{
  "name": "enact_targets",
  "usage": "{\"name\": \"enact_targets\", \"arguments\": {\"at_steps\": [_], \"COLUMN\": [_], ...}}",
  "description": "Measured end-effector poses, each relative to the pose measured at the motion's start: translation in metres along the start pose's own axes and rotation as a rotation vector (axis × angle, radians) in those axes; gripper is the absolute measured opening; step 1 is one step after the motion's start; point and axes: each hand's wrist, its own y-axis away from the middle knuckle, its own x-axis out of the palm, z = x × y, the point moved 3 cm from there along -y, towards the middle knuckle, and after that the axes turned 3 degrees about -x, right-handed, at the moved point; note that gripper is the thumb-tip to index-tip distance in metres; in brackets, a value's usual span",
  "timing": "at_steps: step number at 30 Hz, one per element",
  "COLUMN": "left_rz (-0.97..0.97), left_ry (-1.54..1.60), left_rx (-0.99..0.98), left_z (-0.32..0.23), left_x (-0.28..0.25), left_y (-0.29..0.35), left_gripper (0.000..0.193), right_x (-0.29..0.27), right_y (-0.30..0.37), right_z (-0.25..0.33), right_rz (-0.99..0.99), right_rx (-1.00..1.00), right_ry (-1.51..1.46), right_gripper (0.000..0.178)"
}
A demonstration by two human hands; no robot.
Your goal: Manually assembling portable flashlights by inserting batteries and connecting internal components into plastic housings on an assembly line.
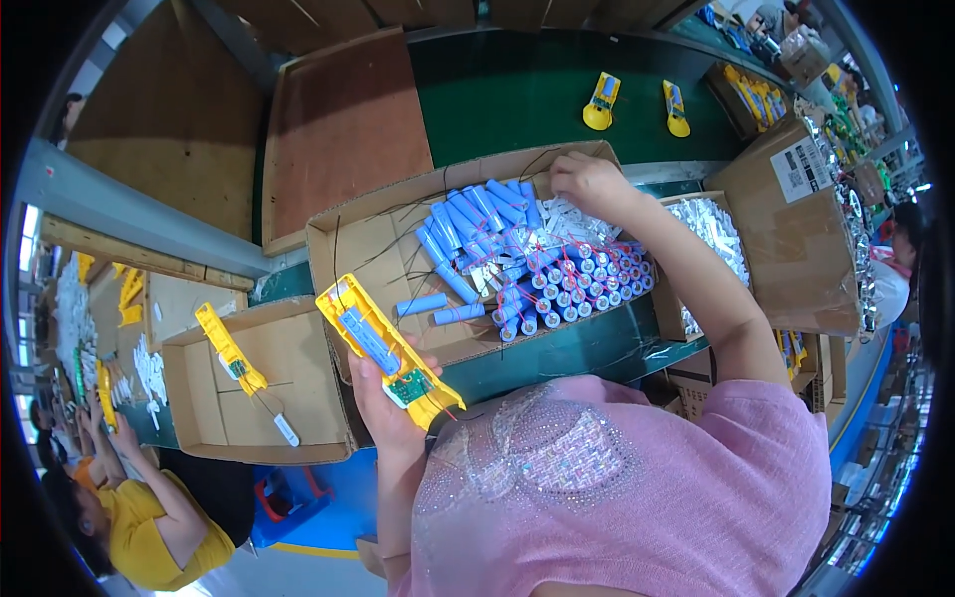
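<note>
My left hand (390, 416) is closed round a yellow plastic housing (343, 298), tilted in front of my chest. In the housing lie a blue cylindrical battery (368, 340) and a small green circuit board (410, 386). My right hand (589, 187) reaches to the far right corner of a cardboard box (373, 261), its fingers bent together. What is between those fingers, if anything, is hidden. Below that hand lies a heap of small white pieces (572, 224). Beside it are many blue batteries (477, 214) with red wires, several standing on end in rows (582, 284).
A smaller box (204, 398) at left holds another yellow housing (229, 348) with a white piece on wires. Two yellow parts (601, 104) lie on the green conveyor belt (517, 90). A tall carton (786, 229) stands at right. A person in yellow (164, 527) works at left.
</note>
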Motion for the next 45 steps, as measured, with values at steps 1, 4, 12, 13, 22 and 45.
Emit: {"name": "enact_targets", "arguments": {"at_steps": [1,4,12,13,22,45], "left_rz": [-0.024,-0.026,-0.082,-0.034,0.157,-0.972], "left_ry": [0.008,0.037,-0.018,-0.064,-0.353,-0.882], "left_rx": [-0.019,-0.028,-0.095,-0.085,0.016,0.633], "left_z": [0.0,0.003,-0.001,0.0,-0.004,-0.146], "left_x": [-0.001,-0.005,0.013,0.018,0.028,-0.154], "left_y": [0.001,-0.003,-0.005,-0.007,-0.018,0.02], "left_gripper": [0.042,0.042,0.038,0.037,0.03,0.017], "right_x": [-0.005,-0.013,-0.068,-0.071,-0.084,0.164], "right_y": [0.002,0.001,-0.042,-0.049,-0.11,-0.093], "right_z": [-0.001,0.001,0.08,0.092,0.125,-0.362], "right_rz": [-0.055,-0.126,-0.207,-0.144,0.139,0.556], "right_rx": [0.03,0.081,0.16,0.229,0.233,0.464], "right_ry": [-0.068,-0.193,-1.104,-1.437,-1.506,-0.233], "right_gripper": [0.009,0.009,0.006,0.007,0.011,0.026]}}
